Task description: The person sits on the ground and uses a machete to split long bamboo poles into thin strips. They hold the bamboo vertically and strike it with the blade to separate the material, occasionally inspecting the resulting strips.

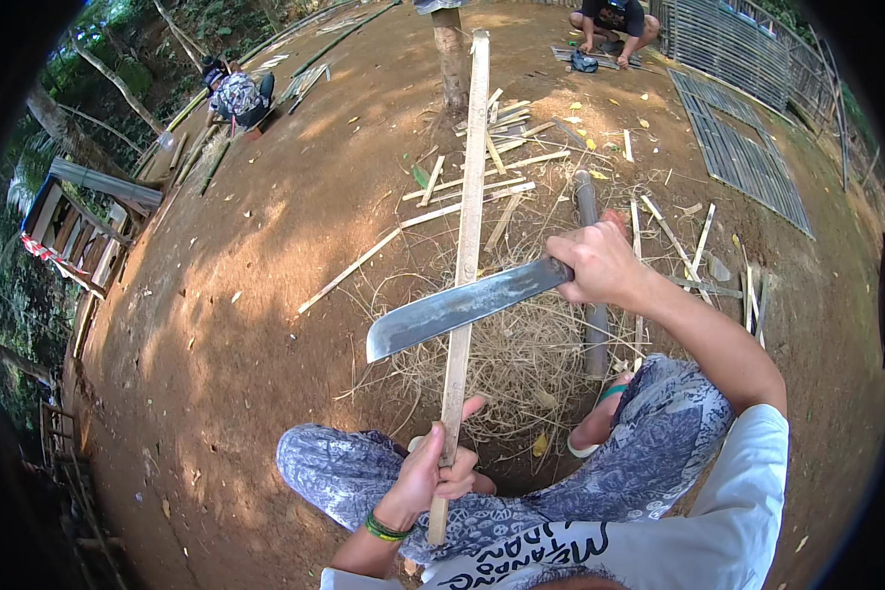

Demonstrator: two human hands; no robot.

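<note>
Head view: my left hand (441, 474) clenches the near end of the bamboo slat (467, 236) — its long axis runs straight away from me — while my right hand (600, 264) grips the machete (462, 307), blade lying crosswise over it.

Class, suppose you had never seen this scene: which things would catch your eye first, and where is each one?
First comes the broad machete in the right hand, its blade lying across the long bamboo slat at the middle. The left hand grips that slat near its lower end, above the patterned trousers. Beyond lie dry shavings and cut strips on the brown earth, and two other people crouch at the far edge.
</note>
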